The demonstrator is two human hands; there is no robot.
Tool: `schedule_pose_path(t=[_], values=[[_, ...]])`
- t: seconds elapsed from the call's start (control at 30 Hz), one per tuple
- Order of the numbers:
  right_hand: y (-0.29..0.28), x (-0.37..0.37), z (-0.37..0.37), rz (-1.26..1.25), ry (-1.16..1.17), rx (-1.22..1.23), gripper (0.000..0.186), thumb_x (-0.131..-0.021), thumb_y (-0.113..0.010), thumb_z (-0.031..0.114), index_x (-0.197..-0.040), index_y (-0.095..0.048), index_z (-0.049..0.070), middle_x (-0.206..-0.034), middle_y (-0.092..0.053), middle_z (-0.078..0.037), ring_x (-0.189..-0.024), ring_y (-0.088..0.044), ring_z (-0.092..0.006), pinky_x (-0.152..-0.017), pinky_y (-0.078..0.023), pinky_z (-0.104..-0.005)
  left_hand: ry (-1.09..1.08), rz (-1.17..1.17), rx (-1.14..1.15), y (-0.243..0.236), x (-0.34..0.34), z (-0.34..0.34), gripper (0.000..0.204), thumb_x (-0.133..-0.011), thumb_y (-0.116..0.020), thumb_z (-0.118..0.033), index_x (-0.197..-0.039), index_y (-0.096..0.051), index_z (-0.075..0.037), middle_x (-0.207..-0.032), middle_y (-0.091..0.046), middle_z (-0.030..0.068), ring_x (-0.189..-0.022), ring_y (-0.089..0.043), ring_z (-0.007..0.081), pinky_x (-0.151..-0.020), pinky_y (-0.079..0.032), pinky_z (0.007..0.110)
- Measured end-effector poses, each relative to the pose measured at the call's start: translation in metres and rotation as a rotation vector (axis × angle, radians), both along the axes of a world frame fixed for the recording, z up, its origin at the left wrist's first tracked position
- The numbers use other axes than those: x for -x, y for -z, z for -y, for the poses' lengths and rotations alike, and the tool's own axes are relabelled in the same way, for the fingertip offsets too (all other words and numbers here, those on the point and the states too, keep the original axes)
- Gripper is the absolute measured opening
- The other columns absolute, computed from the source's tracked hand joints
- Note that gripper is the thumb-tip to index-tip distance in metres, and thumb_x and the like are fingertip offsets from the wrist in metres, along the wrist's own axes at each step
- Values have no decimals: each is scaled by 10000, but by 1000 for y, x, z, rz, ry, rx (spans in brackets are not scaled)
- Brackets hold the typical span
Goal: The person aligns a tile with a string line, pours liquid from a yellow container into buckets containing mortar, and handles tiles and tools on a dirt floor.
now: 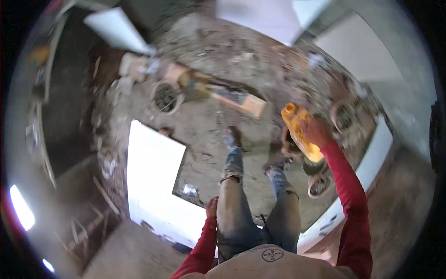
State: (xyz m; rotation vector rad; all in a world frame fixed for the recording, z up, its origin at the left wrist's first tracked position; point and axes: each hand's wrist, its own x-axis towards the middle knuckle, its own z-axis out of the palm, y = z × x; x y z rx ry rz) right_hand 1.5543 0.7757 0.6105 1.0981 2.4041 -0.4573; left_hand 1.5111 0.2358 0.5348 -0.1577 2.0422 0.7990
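Note:
My right hand (318, 132) is closed around the handle of a yellow plastic jug (297, 125). The jug hangs tilted in front of me on the right, its round orange top pointing to the far left and its base toward me. Below the base, a dark rounded container (313, 166) is partly hidden. My left hand (212, 208) rests beside my left thigh, at the edge of a bright white panel (153, 176). Its fingers look stretched out with nothing in them, though they are slightly blurred.
Rough, debris-strewn ground lies ahead. A wooden piece (232, 97) lies across it. Round pots with dark contents stand at left (166, 96), right (343, 116) and near right (319, 186). White boards (260, 18) stand at the back. A pale curved ledge (371, 156) runs along the right.

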Motion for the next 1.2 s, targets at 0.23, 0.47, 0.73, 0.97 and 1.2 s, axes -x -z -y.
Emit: schedule_pose_path(t=[0.23,0.47,0.73,0.97,1.2], values=[[41,227,108,-26,-324,162,356,-811,-486,387,-836,-637,65,-844,-632,-201,-784,-613,-371,-717,-475,-460,-288,46,-32,5,-21,20,329,-881,-496,-313,-1049,-629,-63,-921,-657,93,-838,-620,179,-738,-475,299],[84,394,194,52,-501,185,404,-750,-538,405,-945,-646,68,-952,-628,-207,-903,-599,-381,-791,-474,-440,-905,365,13,15,-56,14,313,-867,-529,-316,-1068,-627,-97,-869,-660,67,-781,-621,142,-647,-470,250],[128,479,244,151,-595,127,425,-704,-560,376,-934,-656,32,-1026,-602,-227,-1001,-569,-376,-853,-454,-424,-1010,303,-44,26,-122,-8,277,-879,-536,-242,-1042,-638,-43,-891,-661,59,-813,-582,81,-701,-470,244],[131,479,244,196,-553,168,455,-710,-555,341,-990,-626,-9,-1080,-578,-236,-1025,-556,-373,-876,-440,-402,-1074,305,-87,24,-110,-18,240,-872,-562,-202,-985,-647,-8,-901,-663,56,-814,-579,90,-738,-460,245],[117,479,243,234,-559,250,451,-707,-567,334,-1022,-628,16,-1089,-581,-221,-1036,-554,-367,-877,-442,-404,-932,310,-22,24,-101,-11,268,-871,-567,-231,-986,-643,-1,-895,-663,70,-810,-577,89,-726,-458,243]])
